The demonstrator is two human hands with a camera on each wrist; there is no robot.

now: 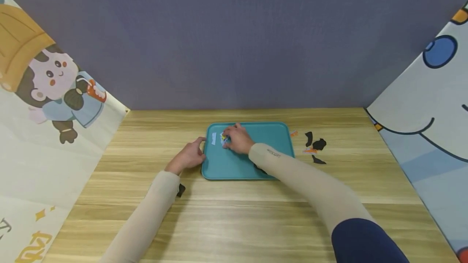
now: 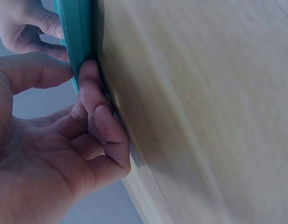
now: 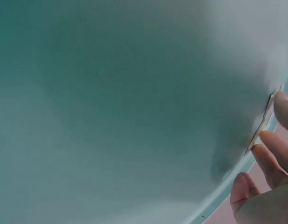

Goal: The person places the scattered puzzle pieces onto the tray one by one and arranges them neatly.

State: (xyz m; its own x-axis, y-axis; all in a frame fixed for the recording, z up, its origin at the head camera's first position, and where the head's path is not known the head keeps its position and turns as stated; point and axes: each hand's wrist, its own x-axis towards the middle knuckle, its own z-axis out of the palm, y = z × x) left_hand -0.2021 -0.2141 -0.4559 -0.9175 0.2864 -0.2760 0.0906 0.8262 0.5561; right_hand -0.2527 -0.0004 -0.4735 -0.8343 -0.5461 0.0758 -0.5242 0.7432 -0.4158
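A teal tray [image 1: 252, 173] lies on the wooden table. My left hand [image 1: 191, 155] grips its left rim; in the left wrist view the thumb [image 2: 41, 71] meets the rim's inner side and curled fingers [image 2: 95, 93] lie against its outside. Over the tray's left half, my right hand [image 1: 239, 138] holds a small colourful paper piece [image 1: 222, 138] between thumb and fingers, low against the tray. The right wrist view shows that thin piece [image 3: 261, 126] edge-on at the fingertips. Left of it, a pale blue strip [image 1: 213, 139] lies on the tray.
Right of the tray lie several black scraps [image 1: 319, 144] and orange-white pieces [image 1: 310, 151]. Another black scrap [image 1: 180, 190] sits beside my left sleeve, and a dark piece [image 1: 259, 168] shows under my right forearm. A grey-blue wall [image 1: 234, 52] rises behind the table.
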